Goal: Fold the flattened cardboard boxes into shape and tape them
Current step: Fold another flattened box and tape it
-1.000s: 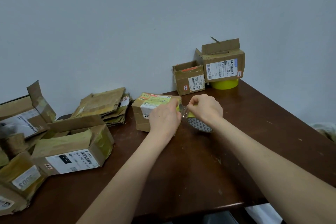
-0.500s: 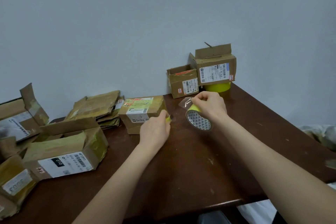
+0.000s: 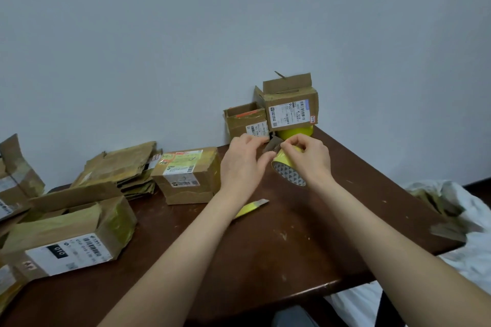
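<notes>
My right hand (image 3: 309,160) grips a yellow tape roll (image 3: 288,174) held above the table, its patterned core facing me. My left hand (image 3: 243,164) is against the roll from the left, thumb on its rim, fingers curled at the tape's loose end (image 3: 271,145). A folded cardboard box (image 3: 188,176) with a label on top stands just left of my left hand. A stack of flattened boxes (image 3: 119,167) lies behind it to the left. A yellow utility knife (image 3: 252,207) lies on the table under my left wrist.
Two open boxes (image 3: 247,122) (image 3: 291,107) stand at the back by the wall, the right one on a second yellow tape roll (image 3: 299,132). More taped boxes (image 3: 69,231) crowd the table's left end. The brown table's (image 3: 279,260) right edge borders white cloth (image 3: 451,220).
My left hand has let go of the yellow knife, which now lies on the table, and has moved right to the tape roll. The box stays where it was set.
</notes>
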{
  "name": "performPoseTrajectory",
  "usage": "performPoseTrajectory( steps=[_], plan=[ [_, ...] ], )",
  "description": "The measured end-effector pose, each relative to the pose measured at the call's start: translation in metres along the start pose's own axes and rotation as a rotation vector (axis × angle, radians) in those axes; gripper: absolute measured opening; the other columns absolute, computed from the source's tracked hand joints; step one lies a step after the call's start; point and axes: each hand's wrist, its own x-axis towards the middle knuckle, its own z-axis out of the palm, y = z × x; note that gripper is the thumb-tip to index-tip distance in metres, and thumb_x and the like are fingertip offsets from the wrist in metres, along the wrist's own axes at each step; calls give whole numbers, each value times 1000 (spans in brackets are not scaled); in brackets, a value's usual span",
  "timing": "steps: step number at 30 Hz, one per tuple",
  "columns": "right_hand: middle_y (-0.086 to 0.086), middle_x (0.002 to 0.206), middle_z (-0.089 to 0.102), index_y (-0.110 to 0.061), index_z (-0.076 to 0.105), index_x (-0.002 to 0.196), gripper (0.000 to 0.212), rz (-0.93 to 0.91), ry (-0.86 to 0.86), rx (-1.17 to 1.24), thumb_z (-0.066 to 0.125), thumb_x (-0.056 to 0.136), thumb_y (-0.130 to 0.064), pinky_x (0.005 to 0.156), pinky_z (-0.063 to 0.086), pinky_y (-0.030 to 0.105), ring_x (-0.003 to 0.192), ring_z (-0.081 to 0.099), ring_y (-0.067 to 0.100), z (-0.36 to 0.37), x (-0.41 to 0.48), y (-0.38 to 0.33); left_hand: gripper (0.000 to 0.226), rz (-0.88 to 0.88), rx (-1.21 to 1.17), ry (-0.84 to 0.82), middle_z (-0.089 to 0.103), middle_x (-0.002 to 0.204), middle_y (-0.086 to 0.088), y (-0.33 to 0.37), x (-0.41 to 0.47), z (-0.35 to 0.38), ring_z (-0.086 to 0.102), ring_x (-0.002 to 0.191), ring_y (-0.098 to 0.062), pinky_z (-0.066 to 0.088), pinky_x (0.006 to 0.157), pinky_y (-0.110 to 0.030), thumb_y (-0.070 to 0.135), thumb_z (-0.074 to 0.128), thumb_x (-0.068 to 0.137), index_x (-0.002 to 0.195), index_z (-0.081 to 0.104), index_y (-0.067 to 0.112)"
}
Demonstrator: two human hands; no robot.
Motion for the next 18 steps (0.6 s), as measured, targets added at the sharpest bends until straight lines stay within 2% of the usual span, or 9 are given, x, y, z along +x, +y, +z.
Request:
performPoseTrajectory(
  steps=[3, 7, 10, 12, 14, 15, 16, 18],
  plan=[
    [-9, 80, 62, -32, 63, 80, 11, -46, -12, -21, 61, 89, -36, 69, 42, 30, 83, 58, 16, -6, -5, 0, 39, -78, -48, -117, 64, 117, 1, 15, 15, 6, 53, 112, -17, 44, 90, -31, 39, 63, 88, 123, 64, 21],
    [-6, 89, 68, -32, 65, 85, 13, -97, -37, -39, 55, 93, -35, 74, 47, 35, 88, 61, 18, -14, -6, 4, 16, -277, -384, -135, 71, 85, 4, 21, 18, 15, 62, 88, -12, 46, 78, -25, 26, 72, 82, 95, 77, 20],
    [-4, 96, 68, -31, 62, 93, 11, -81, -67, -55, 55, 93, -39, 81, 50, 41, 94, 62, 20, -14, -9, 9, 9, -336, -431, -83, 64, 67, 11, 27, 20, 20, 63, 75, -15, 51, 71, -28, 25, 71, 82, 86, 78, 20],
    [-2, 105, 66, -28, 58, 111, 29, -46, -86, -42, 62, 88, -45, 87, 50, 42, 99, 61, 20, -12, -11, 10, 9, -339, -397, -46, 69, 74, 7, 30, 22, 23, 64, 75, -14, 54, 76, -32, 26, 70, 84, 85, 77, 21],
    [-1, 109, 62, -24, 43, 136, 66, 45, -100, 76, 71, 81, -45, 91, 49, 36, 103, 59, 17, -17, -11, 8, 9, -355, -397, -30, 70, 77, 7, 28, 24, 24, 65, 75, -12, 55, 81, -37, 29, 70, 84, 81, 76, 25],
    [-1, 110, 61, -22, 36, 142, 77, 74, -115, 100, 73, 79, -45, 92, 49, 36, 104, 58, 17, -19, -10, 7, 10, -362, -412, -26, 69, 74, 9, 24, 23, 26, 66, 73, -13, 55, 85, -41, 30, 70, 84, 76, 74, 28],
    [0, 112, 62, -23, 38, 143, 76, 60, -138, 64, 72, 79, -45, 93, 49, 37, 106, 58, 17, -21, -8, 7, 13, -363, -418, -23, 68, 70, 10, 21, 23, 26, 67, 71, -15, 54, 88, -44, 31, 69, 84, 72, 72, 30],
    [1, 116, 66, -28, 54, 132, 54, -25, -180, -122, 66, 82, -47, 89, 50, 39, 109, 59, 21, -23, -7, 9, 15, -335, -360, -36, 65, 65, 7, 17, 20, 27, 67, 71, -20, 54, 83, -39, 31, 67, 86, 73, 71, 25]
  ],
)
